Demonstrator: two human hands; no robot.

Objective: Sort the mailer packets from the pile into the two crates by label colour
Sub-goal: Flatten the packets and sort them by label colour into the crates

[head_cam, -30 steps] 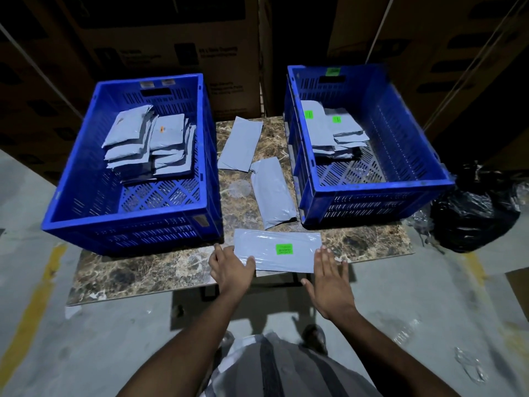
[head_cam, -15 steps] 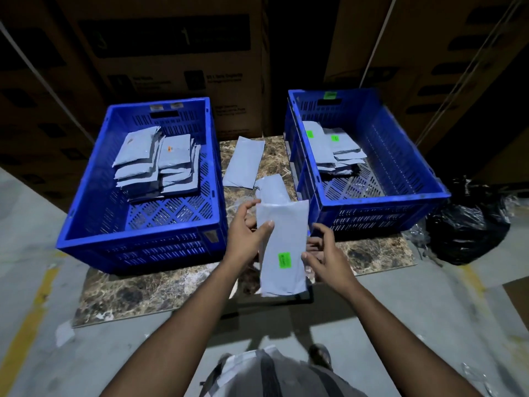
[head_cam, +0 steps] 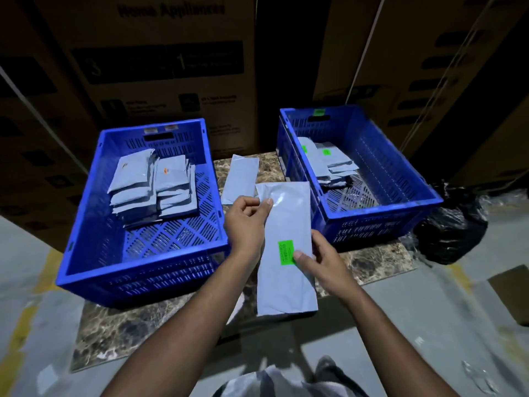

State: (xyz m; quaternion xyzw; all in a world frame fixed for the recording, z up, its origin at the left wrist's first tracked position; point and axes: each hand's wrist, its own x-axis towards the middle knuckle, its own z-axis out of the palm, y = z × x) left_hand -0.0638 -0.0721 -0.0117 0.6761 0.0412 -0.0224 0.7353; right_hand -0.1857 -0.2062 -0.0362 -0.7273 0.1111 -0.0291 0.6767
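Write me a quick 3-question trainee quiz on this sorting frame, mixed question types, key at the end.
1. True or false: the held packet carries a green label.
2. Multiple choice: which crate already holds green-labelled packets? A) left crate B) right crate C) neither
3. Short answer: how many hands grip the held packet, and where?

Key
1. True.
2. B; the packets in the left crate show orange marks.
3. Two: the left hand pinches its upper left edge, and the right hand grips its right edge, thumb beside the label. One more packet on the table lies between the crates.
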